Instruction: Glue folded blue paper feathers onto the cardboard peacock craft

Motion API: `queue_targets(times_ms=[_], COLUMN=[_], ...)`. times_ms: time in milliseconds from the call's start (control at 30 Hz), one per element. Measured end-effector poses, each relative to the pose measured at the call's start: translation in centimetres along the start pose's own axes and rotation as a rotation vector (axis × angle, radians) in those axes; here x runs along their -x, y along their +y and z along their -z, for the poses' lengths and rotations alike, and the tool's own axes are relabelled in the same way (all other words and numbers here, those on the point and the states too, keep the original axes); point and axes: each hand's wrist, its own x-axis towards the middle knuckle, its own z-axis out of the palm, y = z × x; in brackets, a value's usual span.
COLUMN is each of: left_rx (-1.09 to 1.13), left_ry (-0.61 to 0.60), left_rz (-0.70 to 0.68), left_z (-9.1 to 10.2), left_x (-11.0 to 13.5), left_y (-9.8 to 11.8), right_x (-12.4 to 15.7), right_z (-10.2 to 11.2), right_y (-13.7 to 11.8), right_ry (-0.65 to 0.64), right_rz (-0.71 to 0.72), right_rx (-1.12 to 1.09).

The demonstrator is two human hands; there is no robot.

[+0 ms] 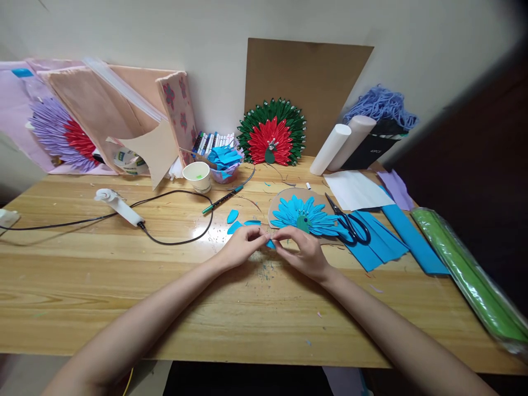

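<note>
Between the fingertips of my left hand [243,245] and my right hand [303,250] is a small blue paper petal [270,243], pinched from both sides. My fingers cover much of it. Loose blue petals [233,216] lie just beyond my left hand. Behind my right hand a peacock craft with blue paper petals [295,210] and a green body lies on a cardboard base [280,199]. Black-handled scissors [350,225] rest at its right side, partly over blue paper sheets [377,242].
A white glue gun [119,208] with a black cord lies left. Behind stand a paper cup [197,176], a bowl of blue scraps [225,162] and a red-and-green peacock [270,137] against a cardboard sheet [305,82]. At right are white rolls [332,148] and a wrapped green roll [470,275].
</note>
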Motion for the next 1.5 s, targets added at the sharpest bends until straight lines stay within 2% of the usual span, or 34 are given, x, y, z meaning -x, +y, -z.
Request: queue_targets(times_ms=[67,167,333,567,1000,1133,1300,1500], left_rx=[-0.001,-0.036,-0.308,-0.523,-0.362,-0.279,-0.159,-0.101], left_ry=[0.005,0.02,0.071,0.091,0.136,0.158,0.109,0.077], left_rz=[-0.003,-0.039,-0.158,-0.303,-0.185,-0.134,-0.112,-0.109], left_z=[0.0,-0.1,0.0,-0.1,0.0,0.1,-0.2,-0.3], left_x=[0.0,0.0,0.4,0.8,0.5,0.4,0.4,0.4], left_y=[-0.1,-0.1,0.1,0.4,0.5,0.2,0.1,0.4], right_x=[-0.1,-0.3,-0.7,-0.8,-0.8,-0.8,-0.6,-0.6], right_z=[0.0,0.1,0.0,-0.2,0.6,1.0,1.0,0.8], right_y=[-0.1,-0.3,-0.2,0.0,0.2,-0.1,-0.8,-0.7], right_ry=[-0.01,-0.042,-0.12,-0.157,-0.106,-0.037,-0.099,-0.012], right_rz=[-0.043,-0.19,-0.434,-0.566,-0.591,-0.479,-0.282,-0.244], right_rx=[-0.037,-0.153,-0.395,-0.484,-0.408,-0.351,-0.238,-0.208])
